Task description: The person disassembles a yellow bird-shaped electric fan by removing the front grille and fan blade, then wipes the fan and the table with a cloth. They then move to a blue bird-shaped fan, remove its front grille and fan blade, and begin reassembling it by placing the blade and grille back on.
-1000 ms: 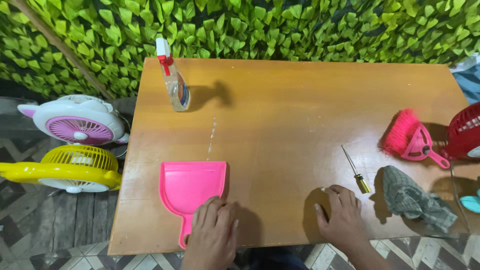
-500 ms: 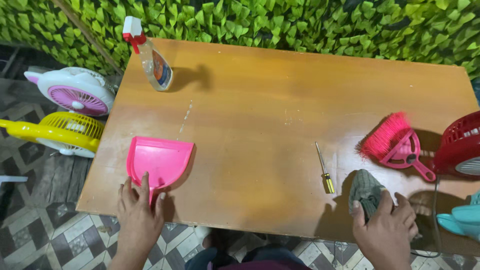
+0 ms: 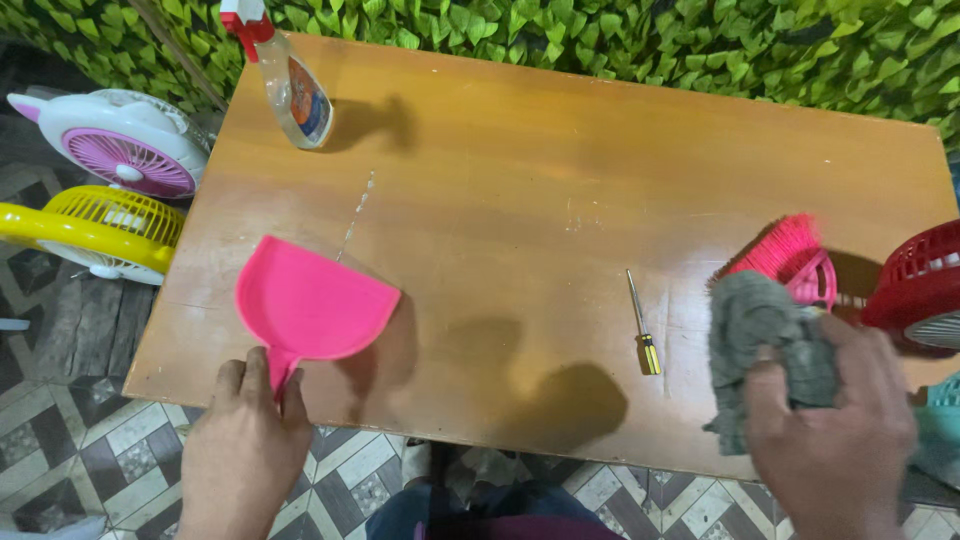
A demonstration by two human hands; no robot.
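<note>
Seen from the head camera: left hand (image 3: 243,440) closed around the handle of a pink dustpan (image 3: 312,306), pan lifted and tilted over the near left part of the wooden table (image 3: 520,190). Right hand (image 3: 830,425) clenched on a grey cloth (image 3: 765,335), bunched and held up over the table's near right edge. Just behind the cloth lay a pink hand brush (image 3: 790,260), bristles toward the far side. Between the two hands rested a small screwdriver (image 3: 642,322) with a yellow handle, flat on the table, apart from both. Stood at the far left corner: a clear spray bottle (image 3: 290,85) with a red and white trigger. Beside the table's left edge, on the floor, sat a white and pink fan (image 3: 125,140) and a yellow fan (image 3: 95,230). Poked in at the right edge: a red fan (image 3: 925,285). Behind the table ran a green leaf wall (image 3: 640,40).
</note>
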